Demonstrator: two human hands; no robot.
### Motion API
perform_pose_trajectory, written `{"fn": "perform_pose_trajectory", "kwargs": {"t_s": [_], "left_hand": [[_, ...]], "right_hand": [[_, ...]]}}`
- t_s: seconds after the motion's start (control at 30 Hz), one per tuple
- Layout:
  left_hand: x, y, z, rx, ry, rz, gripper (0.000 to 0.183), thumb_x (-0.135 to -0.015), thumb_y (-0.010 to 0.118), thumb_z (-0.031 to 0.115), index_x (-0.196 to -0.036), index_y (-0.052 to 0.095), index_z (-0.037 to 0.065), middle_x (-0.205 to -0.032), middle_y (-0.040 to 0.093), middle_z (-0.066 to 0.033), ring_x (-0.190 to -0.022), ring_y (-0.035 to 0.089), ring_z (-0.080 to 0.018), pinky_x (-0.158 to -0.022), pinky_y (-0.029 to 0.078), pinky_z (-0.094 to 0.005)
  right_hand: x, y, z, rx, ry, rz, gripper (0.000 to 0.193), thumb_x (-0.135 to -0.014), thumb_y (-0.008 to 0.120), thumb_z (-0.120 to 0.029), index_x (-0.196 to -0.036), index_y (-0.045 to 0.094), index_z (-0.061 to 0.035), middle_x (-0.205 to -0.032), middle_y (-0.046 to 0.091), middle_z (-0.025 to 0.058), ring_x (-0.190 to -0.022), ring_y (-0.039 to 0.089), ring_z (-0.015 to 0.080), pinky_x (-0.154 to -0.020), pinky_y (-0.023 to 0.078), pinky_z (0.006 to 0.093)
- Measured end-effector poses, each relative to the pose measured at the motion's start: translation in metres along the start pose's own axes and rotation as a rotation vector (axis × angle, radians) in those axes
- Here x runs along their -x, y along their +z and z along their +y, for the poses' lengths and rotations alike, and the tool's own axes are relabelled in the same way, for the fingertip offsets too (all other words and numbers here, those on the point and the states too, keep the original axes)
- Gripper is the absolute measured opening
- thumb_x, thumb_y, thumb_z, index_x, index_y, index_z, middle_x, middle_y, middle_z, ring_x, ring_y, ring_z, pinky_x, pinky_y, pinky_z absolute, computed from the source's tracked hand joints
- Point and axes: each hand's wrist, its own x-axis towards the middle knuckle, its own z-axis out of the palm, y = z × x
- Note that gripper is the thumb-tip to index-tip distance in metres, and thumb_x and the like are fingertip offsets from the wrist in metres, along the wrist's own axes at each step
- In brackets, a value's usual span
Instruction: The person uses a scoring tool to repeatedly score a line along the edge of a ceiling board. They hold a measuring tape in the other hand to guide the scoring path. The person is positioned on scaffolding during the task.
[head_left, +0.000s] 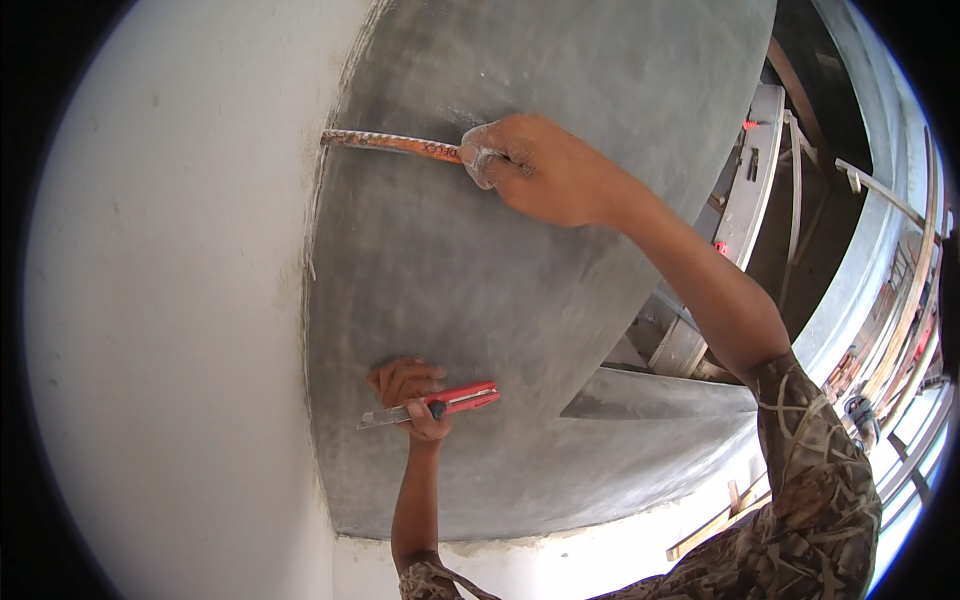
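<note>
My right hand (530, 170) is closed on one end of an orange hacksaw blade (395, 145). The blade's far end meets the seam where the grey plastered surface (480, 290) joins the white wall (190, 250). Pale dust coats that hand's thumb and fingers. Lower down, my left hand (412, 395) grips a red snap-off utility knife (465, 398), its metal blade out and pointing left toward the white wall. The fingertips of this hand lie close to the grey surface; whether they touch it I cannot tell.
Right of the grey surface is an opening with a wooden plank (755, 180), small tools lying on it. Beams and boards show below. At the far right, poles and timber pieces (905, 310) lie in a brighter area. A rough scored line runs down the wall seam.
</note>
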Motion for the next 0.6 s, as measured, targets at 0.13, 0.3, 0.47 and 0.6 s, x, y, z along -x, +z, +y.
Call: {"fn": "perform_pose_trajectory", "kwargs": {"t_s": [0.13, 0.3, 0.47, 0.6], "left_hand": [[0.005, -0.001, -0.002, -0.015, -0.007, -0.032, 0.049, -0.096, 0.026, 0.036, -0.058, 0.047, 0.014, -0.068, 0.064, -0.0009, -0.078, 0.057, -0.0225, -0.081, 0.037, -0.0395], [0.001, -0.002, 0.003, -0.012, -0.007, -0.034, 0.05, -0.096, 0.026, 0.036, -0.057, 0.046, 0.014, -0.067, 0.064, -0.0015, -0.079, 0.057, -0.023, -0.081, 0.037, -0.0399], [0.001, 0.009, 0.004, 0.011, -0.012, 0.025, 0.046, -0.095, 0.029, 0.033, -0.056, 0.047, 0.016, -0.069, 0.066, 0.0019, -0.076, 0.059, -0.02, -0.08, 0.034, -0.0379], [0.0, -0.003, 0.001, 0.004, -0.004, 0.0, 0.046, -0.096, 0.03, 0.034, -0.058, 0.05, 0.016, -0.071, 0.066, 0.0015, -0.076, 0.059, -0.0202, -0.08, 0.035, -0.038]], "right_hand": [[0.01, 0.024, -0.009, -0.244, 0.073, 0.007, 0.011, -0.086, 0.045, -0.005, -0.077, 0.049, 0.0001, -0.069, 0.046, 0.0132, -0.064, 0.043, 0.026, -0.063, 0.038, 0.0392], [0.008, 0.039, -0.013, -0.153, 0.126, 0.074, 0.012, -0.087, 0.043, -0.004, -0.076, 0.046, -0.0002, -0.068, 0.043, 0.011, -0.064, 0.041, 0.0225, -0.063, 0.038, 0.0376], [0.011, 0.026, -0.007, -0.179, 0.099, 0.074, 0.012, -0.088, 0.043, -0.004, -0.077, 0.044, -0.0004, -0.068, 0.041, 0.0087, -0.064, 0.04, 0.0192, -0.063, 0.037, 0.0356], [0.002, -0.001, -0.004, -0.216, 0.033, -0.058, 0.012, -0.089, 0.041, -0.004, -0.077, 0.044, -0.0015, -0.069, 0.037, 0.0037, -0.067, 0.038, 0.0151, -0.065, 0.037, 0.0328]]}}
